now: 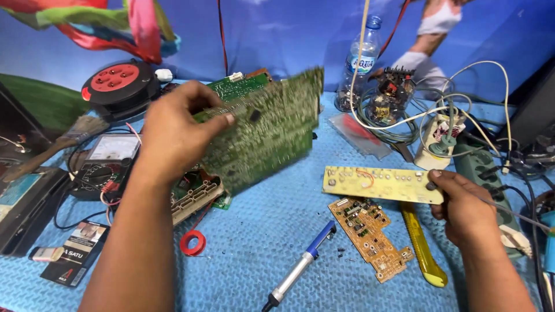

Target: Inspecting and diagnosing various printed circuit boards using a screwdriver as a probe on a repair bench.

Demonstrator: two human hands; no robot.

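My left hand [176,130] grips the upper left edge of a large green circuit board [266,130], held tilted above the blue mat and blurred. A second green board [237,86] shows behind it. My right hand [462,205] holds the right end of a long pale yellow circuit board [376,184], which lies flat just above the mat. Below that lies a smaller tan circuit board [370,228], beside a yellow utility knife [422,248].
A blue and silver desoldering pump [300,266] and a red solder spool [193,242] lie on the mat. At left are a multimeter [104,159], a brush [63,141], a cable reel [118,81]. A water bottle [361,58], tangled wires [404,121] and a power strip [485,167] crowd the right.
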